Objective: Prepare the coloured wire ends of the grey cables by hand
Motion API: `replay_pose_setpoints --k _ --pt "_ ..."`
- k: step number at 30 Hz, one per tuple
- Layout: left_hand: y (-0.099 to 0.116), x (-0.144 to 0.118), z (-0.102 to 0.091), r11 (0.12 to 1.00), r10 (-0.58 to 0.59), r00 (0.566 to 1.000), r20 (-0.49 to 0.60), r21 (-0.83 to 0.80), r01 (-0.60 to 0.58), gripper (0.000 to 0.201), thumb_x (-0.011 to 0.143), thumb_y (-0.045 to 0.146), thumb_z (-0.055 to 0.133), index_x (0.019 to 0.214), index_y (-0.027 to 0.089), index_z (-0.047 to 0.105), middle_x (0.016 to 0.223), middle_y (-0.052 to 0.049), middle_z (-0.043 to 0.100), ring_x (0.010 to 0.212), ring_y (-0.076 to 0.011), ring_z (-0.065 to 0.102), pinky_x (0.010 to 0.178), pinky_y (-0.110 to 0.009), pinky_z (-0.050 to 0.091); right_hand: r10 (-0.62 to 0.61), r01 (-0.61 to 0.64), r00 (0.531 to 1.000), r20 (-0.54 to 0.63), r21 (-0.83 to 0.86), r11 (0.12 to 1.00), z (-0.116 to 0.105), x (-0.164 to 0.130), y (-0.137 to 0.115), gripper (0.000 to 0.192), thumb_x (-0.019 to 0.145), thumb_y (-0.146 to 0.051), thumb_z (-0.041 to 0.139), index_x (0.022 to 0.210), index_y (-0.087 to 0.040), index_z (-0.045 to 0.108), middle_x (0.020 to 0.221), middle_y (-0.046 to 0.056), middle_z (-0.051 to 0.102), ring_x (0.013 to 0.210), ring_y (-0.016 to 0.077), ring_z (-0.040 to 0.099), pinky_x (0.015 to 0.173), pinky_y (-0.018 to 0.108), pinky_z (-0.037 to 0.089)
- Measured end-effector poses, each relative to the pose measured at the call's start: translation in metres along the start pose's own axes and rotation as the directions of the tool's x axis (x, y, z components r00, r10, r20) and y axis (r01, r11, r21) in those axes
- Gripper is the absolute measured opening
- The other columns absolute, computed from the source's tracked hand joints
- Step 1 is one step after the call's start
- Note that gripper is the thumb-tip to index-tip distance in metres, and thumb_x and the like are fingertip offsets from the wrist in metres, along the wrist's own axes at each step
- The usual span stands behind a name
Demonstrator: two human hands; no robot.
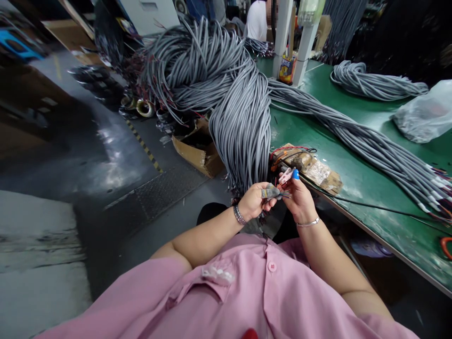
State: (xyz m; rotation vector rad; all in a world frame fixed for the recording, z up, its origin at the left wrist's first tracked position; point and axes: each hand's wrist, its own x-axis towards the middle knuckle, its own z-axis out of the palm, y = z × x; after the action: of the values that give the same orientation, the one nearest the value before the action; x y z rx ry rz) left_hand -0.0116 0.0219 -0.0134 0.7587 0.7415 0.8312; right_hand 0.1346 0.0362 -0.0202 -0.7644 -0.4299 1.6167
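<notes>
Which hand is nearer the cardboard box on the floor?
Left. The left hand is just right of and below the box, level with its near corner; the right hand lies further right, beside the table edge.

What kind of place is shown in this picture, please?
Probably a cable assembly workshop. Large bundles of grey cables hang over a green workbench, the left hand and right hand hold a cable end, and another worker sits beyond.
</notes>
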Motion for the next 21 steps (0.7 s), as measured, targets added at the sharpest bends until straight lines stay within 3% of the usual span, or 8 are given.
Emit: replay_pose_setpoints --k 12,21 --pt "0.0 0.0 0.0 1.0 -0.008 1.0 -0.026 0.02 0.009 0.031 0.064 0.038 0.075 0.075 0.013 0.06 0.051 0.0 0.059 0.036 -0.0061 0.046 0.033 -0.016 0.031 -0.027 0.027 1.0 -0.001 -0.037 0.999 0.002 -0.003 0.0 0.027 0.078 -0.048 0.069 0.085 -0.021 0.069 0.084 0.001 0.071 0.07 0.0127 0.062 0.064 0.026 0.051" --pt "-0.004 -0.011 0.002 0.997 0.051 0.998 -0.04 0.056 -0.049 0.029 0.069 0.038 0.073 0.071 0.012 0.06 0.05 -0.001 0.059 0.034 -0.0065 0.046 0.032 -0.016 0.03 0.071 -0.071 0.997 -0.011 0.024 0.997 -0.002 -0.008 -0.007 0.036 0.077 -0.057 0.066 0.083 -0.021 0.065 0.078 0.001 0.069 0.069 0.014 0.064 0.064 0.027 0.054"
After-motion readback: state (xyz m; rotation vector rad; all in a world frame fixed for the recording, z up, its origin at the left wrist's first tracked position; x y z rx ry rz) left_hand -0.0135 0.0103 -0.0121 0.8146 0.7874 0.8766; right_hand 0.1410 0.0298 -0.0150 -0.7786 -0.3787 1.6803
